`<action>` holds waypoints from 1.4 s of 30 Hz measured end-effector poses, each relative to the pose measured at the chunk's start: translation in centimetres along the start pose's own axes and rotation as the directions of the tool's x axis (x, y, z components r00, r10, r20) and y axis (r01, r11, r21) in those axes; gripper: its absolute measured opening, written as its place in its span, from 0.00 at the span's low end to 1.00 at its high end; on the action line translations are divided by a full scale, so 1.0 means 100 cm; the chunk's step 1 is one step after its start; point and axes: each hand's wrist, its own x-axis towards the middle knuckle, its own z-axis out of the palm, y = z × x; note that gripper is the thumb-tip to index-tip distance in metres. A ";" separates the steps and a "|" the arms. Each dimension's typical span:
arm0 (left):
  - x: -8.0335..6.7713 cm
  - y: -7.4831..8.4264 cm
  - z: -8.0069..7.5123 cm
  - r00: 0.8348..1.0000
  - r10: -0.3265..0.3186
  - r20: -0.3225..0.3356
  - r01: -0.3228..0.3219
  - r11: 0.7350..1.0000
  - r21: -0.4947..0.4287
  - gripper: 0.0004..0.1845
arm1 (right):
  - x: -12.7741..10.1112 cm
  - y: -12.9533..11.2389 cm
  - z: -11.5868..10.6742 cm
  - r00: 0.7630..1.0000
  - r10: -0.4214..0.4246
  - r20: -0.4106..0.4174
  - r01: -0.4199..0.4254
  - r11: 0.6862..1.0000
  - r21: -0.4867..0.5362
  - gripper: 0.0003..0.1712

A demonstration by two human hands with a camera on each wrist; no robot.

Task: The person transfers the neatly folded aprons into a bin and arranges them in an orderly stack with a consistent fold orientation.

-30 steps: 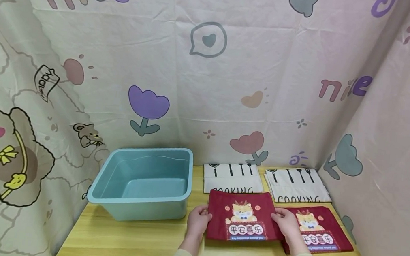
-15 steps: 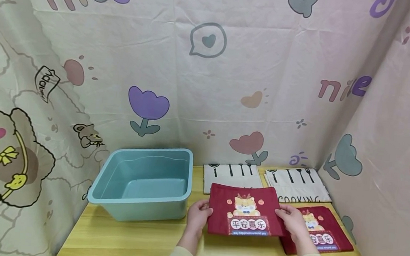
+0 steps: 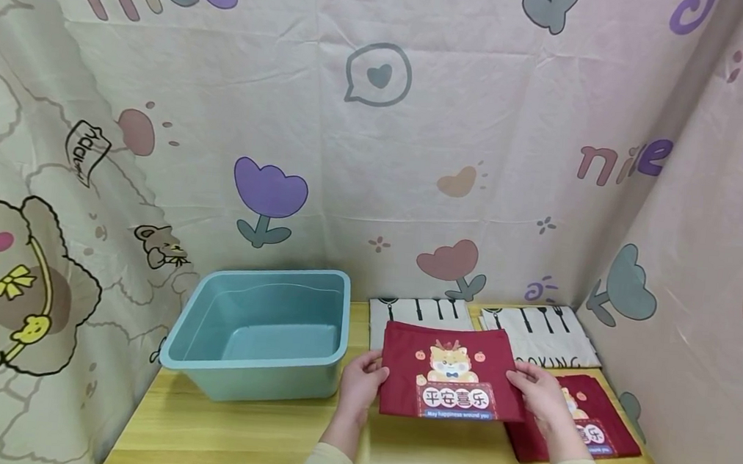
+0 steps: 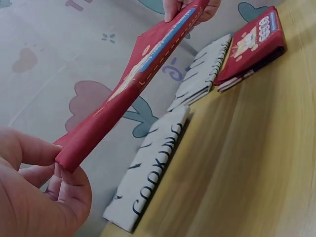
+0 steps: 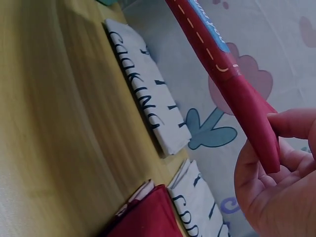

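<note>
While held level, red cloth [image 3: 452, 372] crosswise.

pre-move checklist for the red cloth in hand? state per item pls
1. Left hand pinches the red cloth at its left edge: ok.
2. Right hand pinches its right edge: ok.
3. Cloth lifted off the table, per both wrist views: ok.
4. Cloth stays folded flat, no sag: ok.
5. Teal bin holds nothing visible: ok.
6. Count of cloths in the red stack: cannot tell.
</note>
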 end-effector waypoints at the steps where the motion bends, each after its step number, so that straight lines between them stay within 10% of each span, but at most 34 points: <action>1: -0.001 0.001 0.000 1.000 0.003 0.002 -0.003 1.000 -0.006 0.19 | -0.001 -0.001 -0.001 1.000 -0.002 -0.001 0.002 1.000 0.001 0.31; 42: -0.008 0.055 -0.028 0.994 0.107 0.006 -0.105 0.984 -0.142 0.21 | -0.014 -0.048 0.012 0.993 -0.099 0.060 0.086 0.978 0.191 0.28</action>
